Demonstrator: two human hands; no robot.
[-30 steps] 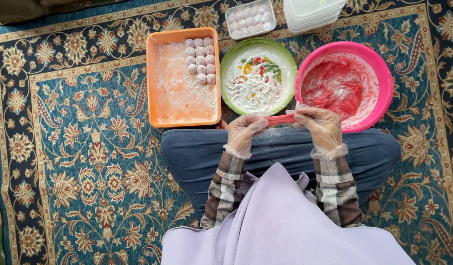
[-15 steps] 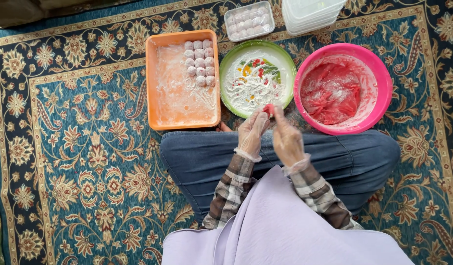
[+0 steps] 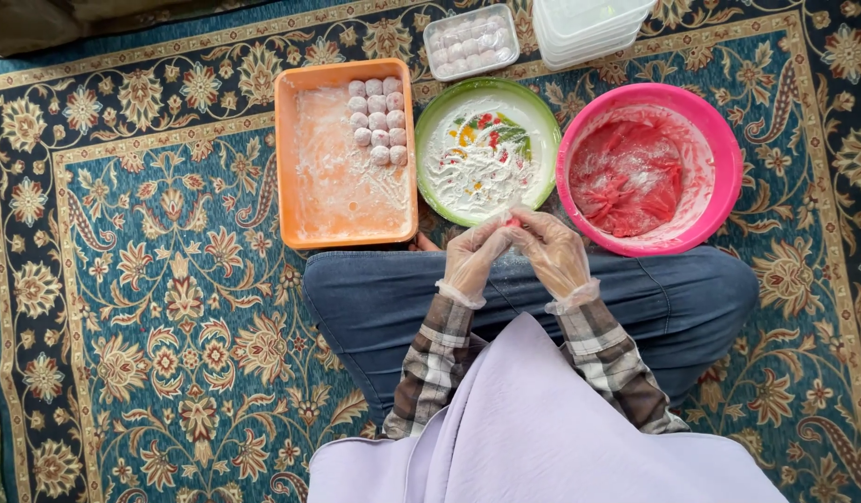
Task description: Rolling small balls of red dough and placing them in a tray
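My left hand [image 3: 471, 256] and my right hand [image 3: 553, 250], both in clear plastic gloves, are pressed together over my lap around a small piece of red dough [image 3: 512, 221], which shows only as a pink spot between the fingertips. Just beyond the hands lies a green plate [image 3: 430, 119] dusted with white flour. To its right stands a pink bowl [image 3: 724, 140] holding a mass of red dough [image 3: 626, 177]. On the left sits an orange tray [image 3: 291, 158] with several floured dough balls [image 3: 378, 125] in its far right corner.
A clear lidded box [image 3: 471, 40] of floured balls and a stack of clear plastic containers [image 3: 589, 26] stand at the far edge. Everything rests on a blue patterned carpet [image 3: 151, 279]. My jeans-clad legs [image 3: 375, 289] are crossed below the hands.
A second ago both hands stretched a long pink strip of dough at the pink bowl's rim. They have since come together near the green plate, with only a small piece between them.
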